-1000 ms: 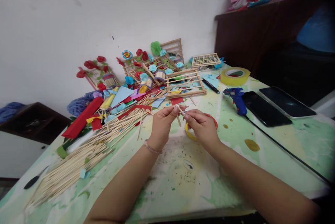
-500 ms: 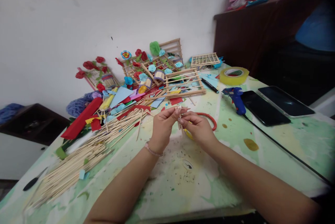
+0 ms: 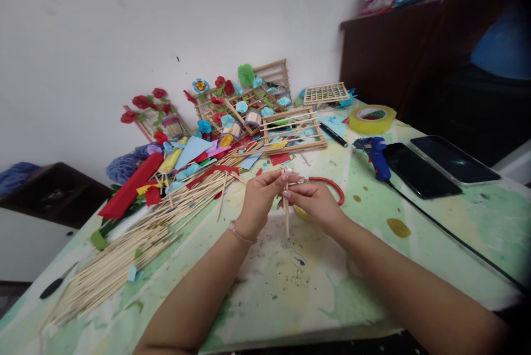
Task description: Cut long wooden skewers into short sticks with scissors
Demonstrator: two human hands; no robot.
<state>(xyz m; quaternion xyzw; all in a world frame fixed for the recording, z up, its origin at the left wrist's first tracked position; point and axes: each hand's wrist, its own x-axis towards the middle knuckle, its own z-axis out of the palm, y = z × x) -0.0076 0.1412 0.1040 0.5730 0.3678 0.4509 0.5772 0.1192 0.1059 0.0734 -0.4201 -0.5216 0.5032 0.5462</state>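
Note:
Both hands meet over the middle of the table, pinching short wooden sticks (image 3: 287, 219) that point down toward the tabletop. My left hand (image 3: 263, 194) has thumb and fingertips closed at the sticks' upper end. My right hand (image 3: 313, 200) pinches them just below, its fingertips nearly touching the left ones. How many sticks are held is hidden by the fingers. Partly behind my right hand lie scissors (image 3: 334, 184) with a red handle loop, a bit of yellow showing below. A long heap of thin wooden sticks (image 3: 120, 266) lies left of my left hand.
A blue glue gun (image 3: 375, 156) with a black cord, two phones (image 3: 423, 170), a tape roll (image 3: 371, 119) and a black marker (image 3: 333, 134) lie at right. Stick frames (image 3: 294, 131) with paper flowers and coloured paper scraps (image 3: 193, 153) fill the back against the wall.
The sticks between my hands now extend further down below my fingers and show more plainly. Both hands stay nearly in place; the view has shifted slightly.

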